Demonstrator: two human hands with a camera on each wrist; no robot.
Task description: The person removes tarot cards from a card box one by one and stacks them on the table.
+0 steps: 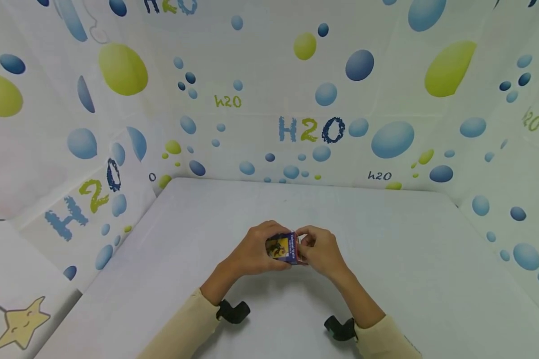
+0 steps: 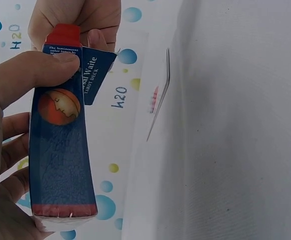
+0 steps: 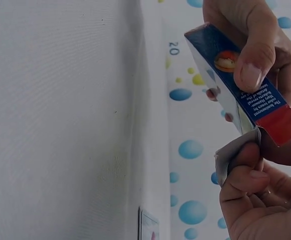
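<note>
My left hand [image 1: 253,249] grips a small tarot deck box [image 1: 291,248] above the white table. Its thumb [image 2: 60,67] lies across the blue narrow side, which bears an orange moon-face picture. The box is tilted, with its red-edged end toward my right hand [image 1: 324,252]. At that end a flap [image 3: 230,150] stands folded out, its pale inner face showing in the right wrist view. The curled fingers of my right hand pinch this flap, a fingertip against its inner face. The left wrist view shows the flap's blue outer face with the deck's title. The inside of the box is hidden.
A white table [image 1: 170,309] spreads around both hands. White sheets printed with blue and green drops and H2O lettering [image 1: 311,129] stand behind and at the sides. Each wrist wears a black camera mount, one of them [image 1: 233,311] on the left. A thin, bent grey edge [image 2: 167,75] shows near the table's border.
</note>
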